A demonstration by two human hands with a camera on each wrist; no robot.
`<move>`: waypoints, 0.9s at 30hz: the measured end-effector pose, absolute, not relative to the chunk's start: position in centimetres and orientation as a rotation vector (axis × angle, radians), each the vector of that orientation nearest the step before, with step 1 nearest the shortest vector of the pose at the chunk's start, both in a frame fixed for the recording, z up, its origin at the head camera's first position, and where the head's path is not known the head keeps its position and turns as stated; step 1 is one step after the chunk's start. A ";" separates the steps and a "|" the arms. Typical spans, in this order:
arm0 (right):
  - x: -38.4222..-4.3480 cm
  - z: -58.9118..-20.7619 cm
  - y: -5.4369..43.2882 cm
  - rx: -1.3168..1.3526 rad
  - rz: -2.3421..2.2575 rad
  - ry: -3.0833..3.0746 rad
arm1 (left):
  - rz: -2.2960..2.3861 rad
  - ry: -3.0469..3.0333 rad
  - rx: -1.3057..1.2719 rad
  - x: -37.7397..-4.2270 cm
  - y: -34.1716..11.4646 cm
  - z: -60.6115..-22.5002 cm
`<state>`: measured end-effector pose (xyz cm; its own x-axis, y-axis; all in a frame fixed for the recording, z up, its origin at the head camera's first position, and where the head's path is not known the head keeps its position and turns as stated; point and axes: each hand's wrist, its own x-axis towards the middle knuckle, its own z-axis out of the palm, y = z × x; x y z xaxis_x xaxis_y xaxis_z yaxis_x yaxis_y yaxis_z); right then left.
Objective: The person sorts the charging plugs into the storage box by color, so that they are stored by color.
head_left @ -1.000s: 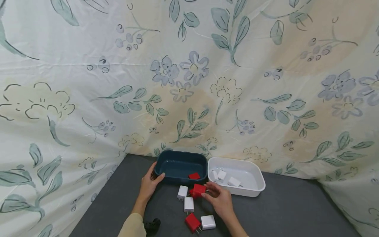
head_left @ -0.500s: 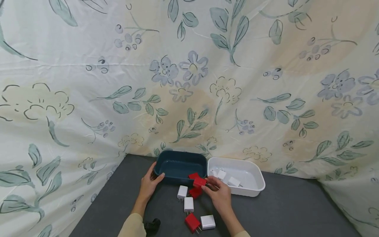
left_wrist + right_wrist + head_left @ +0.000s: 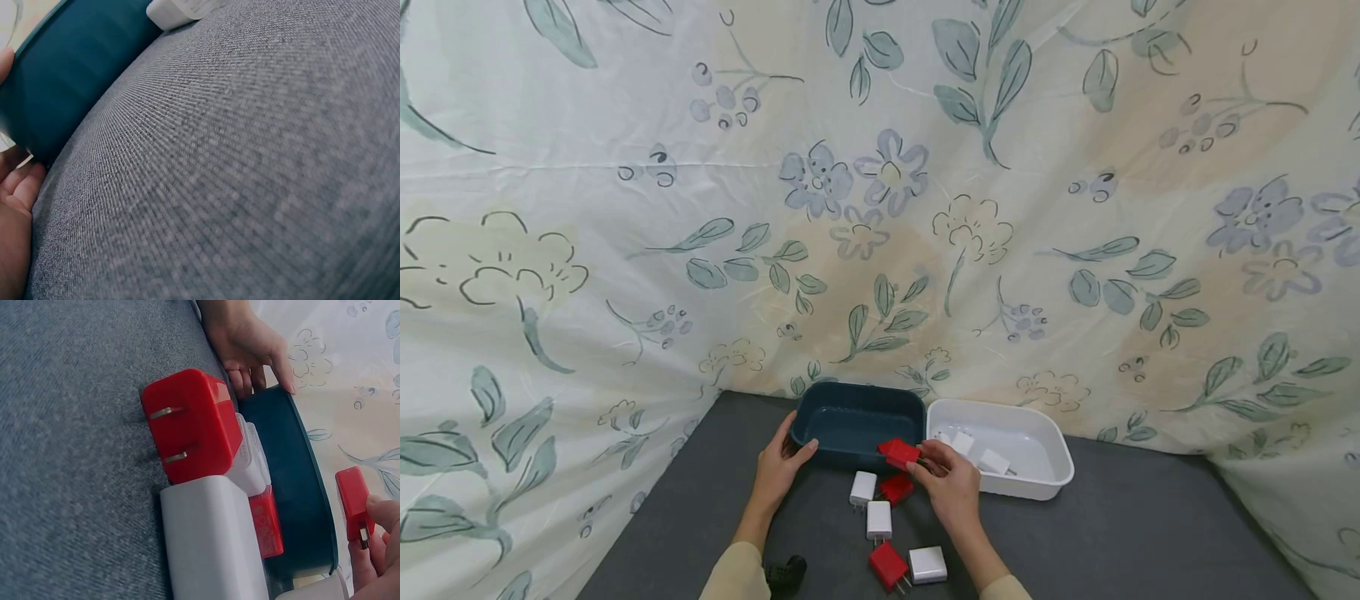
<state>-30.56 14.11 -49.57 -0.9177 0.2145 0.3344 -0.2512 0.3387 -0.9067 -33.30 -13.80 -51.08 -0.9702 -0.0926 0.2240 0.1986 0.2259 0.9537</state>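
My left hand [image 3: 773, 475] grips the left end of a dark teal bin [image 3: 831, 456], thumb on the rim and fingers around the corner. My right hand [image 3: 955, 493] pinches a red USB charger plug [image 3: 353, 495] at the bin's front right rim, its metal prongs pointing back toward the hand. Another red charger inside the bin is mostly hidden behind it. On the dark cloth before the bin lie two red chargers, one near [image 3: 897, 489] and one farther forward [image 3: 888, 566], among white chargers [image 3: 878, 520].
Against the teal bin's right side stands a white bin [image 3: 1060, 479] with white chargers [image 3: 994, 462] in it. A floral curtain [image 3: 880, 250] hangs behind both bins. Near my left forearm lies a small black object [image 3: 786, 573].
My right hand has carried the red charger up and slightly left, from above the chargers on the cloth to the teal bin's rim. The left hand stays on the bin.
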 end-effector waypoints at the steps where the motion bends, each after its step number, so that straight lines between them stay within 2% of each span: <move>1: -30.6 -49.6 14.1 0.030 1.599 -2.210 | -1.818 -2.267 -0.100 -33.3 -13.8 -51.1; 14: -31.3 -49.8 13.0 0.010 1.552 -2.228 | -1.815 -2.280 -0.087 -33.0 -13.7 -50.6; 27: -31.9 -49.3 11.6 0.045 1.589 -2.222 | -1.818 -2.261 -0.091 -34.1 -13.9 -52.1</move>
